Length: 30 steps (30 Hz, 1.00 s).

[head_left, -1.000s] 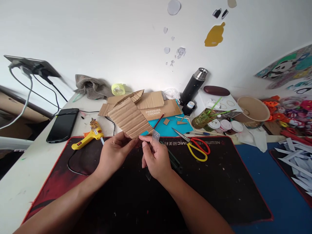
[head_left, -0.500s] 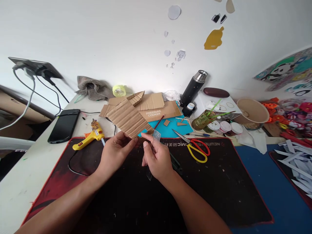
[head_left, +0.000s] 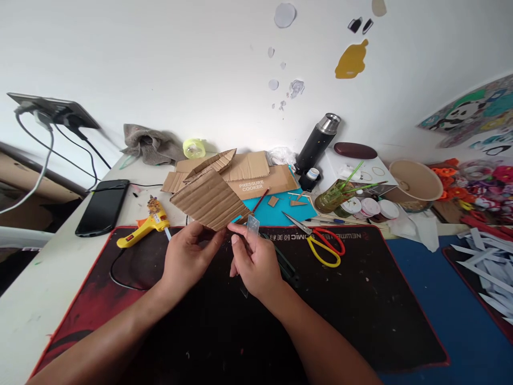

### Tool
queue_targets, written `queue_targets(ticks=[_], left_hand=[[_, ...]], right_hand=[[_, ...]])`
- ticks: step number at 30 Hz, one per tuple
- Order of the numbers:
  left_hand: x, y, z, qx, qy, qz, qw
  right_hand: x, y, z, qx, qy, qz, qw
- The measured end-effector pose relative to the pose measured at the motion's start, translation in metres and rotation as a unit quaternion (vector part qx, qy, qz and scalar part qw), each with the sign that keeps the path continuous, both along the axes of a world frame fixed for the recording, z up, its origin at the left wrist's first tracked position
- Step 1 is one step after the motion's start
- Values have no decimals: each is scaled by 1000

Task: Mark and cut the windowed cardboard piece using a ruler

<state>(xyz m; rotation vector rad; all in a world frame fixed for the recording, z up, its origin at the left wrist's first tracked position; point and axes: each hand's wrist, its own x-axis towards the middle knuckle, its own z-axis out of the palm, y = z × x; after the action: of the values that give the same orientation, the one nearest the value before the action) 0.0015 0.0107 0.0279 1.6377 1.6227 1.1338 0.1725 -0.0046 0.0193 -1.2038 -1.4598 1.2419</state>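
Note:
My left hand pinches the near corner of a diamond-shaped piece of corrugated cardboard and holds it up above the black desk mat. My right hand is closed on a small clear plastic ruler, its top end sticking up beside the cardboard's near edge. The two hands sit close together over the middle of the mat. More cardboard pieces, one printed "PRESSURE COOKER", lie flat behind.
A yellow glue gun lies at the mat's far left, red-and-yellow scissors at the far right. A black phone, black flask, jar of green sticks, paper bowl and paper strips ring the desk.
The cardboard piece has tilted and shifted a little to the left and down in my left hand. My right hand with the ruler stays nearly where it was.

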Motion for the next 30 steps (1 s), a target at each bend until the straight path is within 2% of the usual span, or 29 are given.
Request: queue_targets(ticks=[6, 12, 17, 23, 30], left_hand=[[1, 1, -1, 33, 35, 23, 999], [0, 5, 1, 25, 17, 9, 1000], [-2, 6, 1, -11, -18, 8, 1000], [-3, 7, -7, -53, -65, -7, 996], [-2, 6, -10, -89, -102, -13, 991]], right_hand=[[-6, -2, -4, -32, 62, 12, 997], [-7, 1, -9, -75, 117, 19, 990], [-7, 2, -11, -52, 102, 37, 993], [-6, 1, -14, -29, 80, 38, 996], [-6, 1, -15, -32, 60, 22, 997]])
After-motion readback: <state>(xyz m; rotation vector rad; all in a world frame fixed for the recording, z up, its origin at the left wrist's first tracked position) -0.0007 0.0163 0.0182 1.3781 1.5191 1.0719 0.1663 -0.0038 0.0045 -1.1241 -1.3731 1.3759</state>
